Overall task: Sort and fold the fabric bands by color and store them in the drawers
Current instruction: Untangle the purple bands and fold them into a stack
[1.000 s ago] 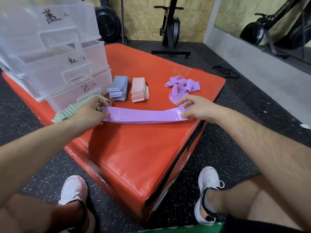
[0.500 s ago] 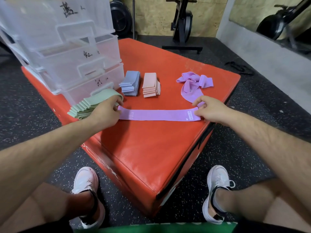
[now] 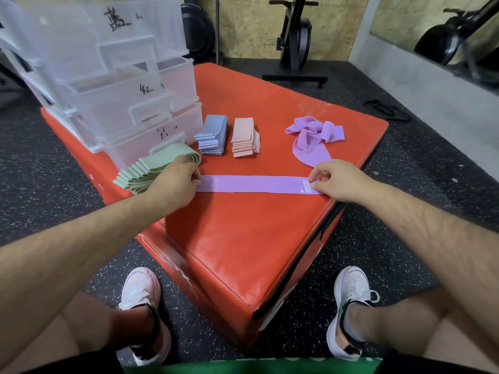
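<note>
Found left hand [image 3: 172, 182] knuckles-up at the left end of a purple band [image 3: 256, 184], fingers curled, thumb and fingertips pinching that end down on the top of the red box [image 3: 243, 238]. Found right hand [image 3: 334, 182] at the opposite end, index finger and thumb bent and nipping the fabric beside a small white label, remaining fingers loosely curled behind. Noted both forearms reaching forward from the lower corners, converging slightly toward the band, wrists low over the box.

Recorded the band lying flat and straight, drawn crosswise between the two hands on the box top, a printed "10" showing next to the left hand.

Seen just beyond the left hand: a green stack [image 3: 151, 168] of folded bands, fanned out, in front of the lowest of the clear drawers [image 3: 121, 85]. Contact between hand and stack not determinable.

Located farther back, side by side and apart: a blue stack [image 3: 212, 139] and a pink stack [image 3: 245, 141], both folded.

Logged loose purple bands [image 3: 310, 141] in an unfolded heap toward the right rear, one tail running down to just beyond the right hand.

Counted three drawers stacked at the left rear of the box, each marked with handwriting, illegible.

Noted white shoes [image 3: 140, 292] on the speckled floor, either side of the box's near corner.
</note>
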`<state>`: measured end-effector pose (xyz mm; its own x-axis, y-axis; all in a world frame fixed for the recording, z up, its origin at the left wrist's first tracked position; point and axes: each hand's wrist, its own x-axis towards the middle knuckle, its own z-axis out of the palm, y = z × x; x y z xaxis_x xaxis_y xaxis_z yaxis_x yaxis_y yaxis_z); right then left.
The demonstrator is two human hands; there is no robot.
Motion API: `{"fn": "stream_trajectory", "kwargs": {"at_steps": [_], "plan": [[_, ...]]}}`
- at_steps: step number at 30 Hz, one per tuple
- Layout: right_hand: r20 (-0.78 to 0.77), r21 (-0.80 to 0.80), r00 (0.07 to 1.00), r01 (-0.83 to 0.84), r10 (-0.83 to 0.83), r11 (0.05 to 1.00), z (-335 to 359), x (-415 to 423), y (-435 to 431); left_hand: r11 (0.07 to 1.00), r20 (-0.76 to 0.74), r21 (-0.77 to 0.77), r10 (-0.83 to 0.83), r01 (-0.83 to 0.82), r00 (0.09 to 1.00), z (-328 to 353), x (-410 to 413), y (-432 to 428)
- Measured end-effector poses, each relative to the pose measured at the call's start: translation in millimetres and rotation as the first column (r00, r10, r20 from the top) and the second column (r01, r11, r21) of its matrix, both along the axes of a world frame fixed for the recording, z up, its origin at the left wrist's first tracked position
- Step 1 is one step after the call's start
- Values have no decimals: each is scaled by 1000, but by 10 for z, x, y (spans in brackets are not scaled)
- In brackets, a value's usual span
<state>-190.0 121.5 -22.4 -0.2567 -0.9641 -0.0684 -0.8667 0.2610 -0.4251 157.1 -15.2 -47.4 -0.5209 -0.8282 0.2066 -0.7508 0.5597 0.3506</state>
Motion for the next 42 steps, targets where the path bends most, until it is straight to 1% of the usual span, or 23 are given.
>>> {"fn": "stream_trajectory", "kwargs": {"at_steps": [3,7,10,12,14,16,19,22,24,27,30,33,34,37,42], "plan": [[-23,-19,1000,-16,16,1000,41,-2,1,998,19,-59,-5,6,1000,40,-55,22],[-100,-78,995,2,-9,997,121,-88,-22,992,-27,-128,-26,22,999,90,-254,43],[-172,-89,984,35,-50,995,201,-273,-46,989,-49,-128,-79,73,996,126,-550,34],[-198,-8,980,30,-31,1000,212,-394,-55,986,-82,-112,-133,123,988,140,-789,37],[-210,87,977,-7,25,996,187,-479,-51,976,-119,-99,-203,192,972,151,-1052,64],[-217,144,974,-40,71,989,136,-511,-43,965,-138,-87,-258,248,956,162,-1304,105],[-212,153,970,-84,115,985,80,-499,-88,956,-123,-83,-290,281,949,144,-1593,124],[-191,96,976,-83,100,992,55,-487,-176,956,-138,-52,-293,289,946,148,-1777,121],[-178,71,981,-62,74,996,74,-490,-221,964,-151,-16,-265,266,952,170,-1856,106],[-120,30,991,-48,51,998,141,-486,-236,973,-186,69,-204,220,961,196,-1970,38],[-97,67,990,-94,100,993,190,-469,-203,968,-232,166,-148,189,961,223,-2084,3],[-101,77,986,-123,131,989,205,-451,-160,938,-242,278,-141,208,960,244,-2217,26],[-99,69,986,-126,133,990,218,-445,-143,932,-236,290,-152,219,960,244,-2264,36],[-80,70,988,-130,135,989,249,-432,-89,936,-197,277,-166,217,966,205,-2383,45],[-46,103,992,-112,117,988,266,-399,-23,960,-125,182,-192,212,974,70,-2442,-1]]}}
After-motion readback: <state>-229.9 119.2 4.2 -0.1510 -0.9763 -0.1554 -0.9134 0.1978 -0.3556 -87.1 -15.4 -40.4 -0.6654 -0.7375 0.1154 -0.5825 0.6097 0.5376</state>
